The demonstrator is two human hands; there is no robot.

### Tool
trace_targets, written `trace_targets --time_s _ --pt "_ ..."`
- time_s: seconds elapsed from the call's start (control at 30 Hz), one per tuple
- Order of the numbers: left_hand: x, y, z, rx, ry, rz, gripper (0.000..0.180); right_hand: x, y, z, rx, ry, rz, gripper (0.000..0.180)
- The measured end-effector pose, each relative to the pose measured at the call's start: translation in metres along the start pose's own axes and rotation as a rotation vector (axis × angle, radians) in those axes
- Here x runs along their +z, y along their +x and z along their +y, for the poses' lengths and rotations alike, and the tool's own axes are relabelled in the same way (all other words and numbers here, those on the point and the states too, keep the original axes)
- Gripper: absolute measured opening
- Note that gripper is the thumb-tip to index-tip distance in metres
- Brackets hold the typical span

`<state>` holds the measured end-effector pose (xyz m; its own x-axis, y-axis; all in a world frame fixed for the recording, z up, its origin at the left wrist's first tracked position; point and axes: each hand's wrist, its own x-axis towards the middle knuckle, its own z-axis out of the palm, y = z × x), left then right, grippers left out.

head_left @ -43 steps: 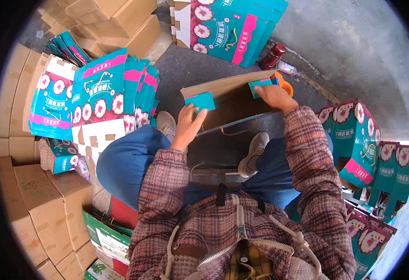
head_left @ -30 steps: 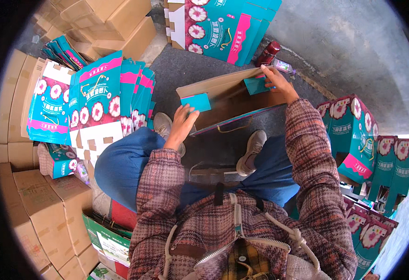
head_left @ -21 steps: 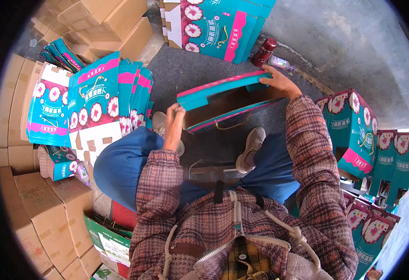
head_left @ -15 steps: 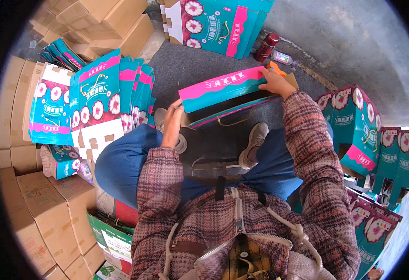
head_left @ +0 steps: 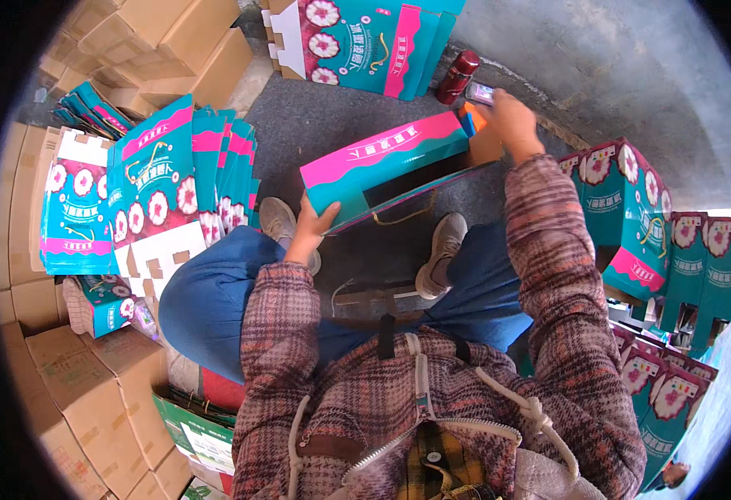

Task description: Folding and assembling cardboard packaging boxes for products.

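I hold a long teal and pink gift box (head_left: 382, 167) in front of my knees, its printed face up and tilted, a cord handle hanging below it. My left hand (head_left: 314, 229) grips its near left corner. My right hand (head_left: 511, 125) is at its far right end, closed on that end together with a small orange and blue object (head_left: 468, 118); what that object is I cannot tell. My grey shoes (head_left: 442, 250) rest on the dark floor under the box.
Flat teal box blanks (head_left: 174, 179) are stacked at my left. Brown cartons (head_left: 165, 33) line the left and back. An upright printed box (head_left: 357, 37) and a dark red bottle (head_left: 455, 77) stand ahead. Folded gift boxes (head_left: 632, 217) stand at my right.
The box has been turned from its brown inner side to its teal and pink printed face. My left hand slid to the near left corner; my right stayed at the far end.
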<state>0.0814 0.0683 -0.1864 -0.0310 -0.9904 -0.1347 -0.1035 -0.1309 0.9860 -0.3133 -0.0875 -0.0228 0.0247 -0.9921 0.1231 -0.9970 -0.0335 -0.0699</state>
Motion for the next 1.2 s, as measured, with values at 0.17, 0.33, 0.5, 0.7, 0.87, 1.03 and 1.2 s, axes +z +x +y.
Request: trace_targets --time_s 0.17,0.33,0.5,0.7,0.87,1.03,1.2 --pt "-0.003 0.002 -0.005 0.020 -0.054 -0.016 0.079 -0.014 -0.027 -0.001 0.070 0.769 -0.765 0.084" --pt "-0.001 0.002 -0.008 -0.039 0.108 0.080 0.072 -0.022 -0.042 -0.021 -0.319 0.343 -0.985 0.097" --pt "0.005 -0.005 0.021 -0.114 0.029 0.022 0.060 -0.015 -0.025 -0.016 -0.401 0.237 -1.093 0.091" --pt "0.005 -0.008 0.038 -0.554 -0.355 0.184 0.074 0.020 -0.016 -0.005 -0.351 0.209 -0.509 0.098" --pt "0.028 -0.020 0.063 -0.521 -0.086 0.081 0.086 0.062 -0.016 0.003 0.145 0.553 -0.637 0.107" --pt "0.033 -0.020 0.086 -0.612 -0.126 -0.048 0.081 0.060 -0.021 0.009 0.098 0.609 -0.618 0.104" --pt "0.051 -0.026 0.125 -0.437 -0.146 -0.010 0.065 -0.022 -0.032 0.012 0.117 0.559 -0.367 0.094"
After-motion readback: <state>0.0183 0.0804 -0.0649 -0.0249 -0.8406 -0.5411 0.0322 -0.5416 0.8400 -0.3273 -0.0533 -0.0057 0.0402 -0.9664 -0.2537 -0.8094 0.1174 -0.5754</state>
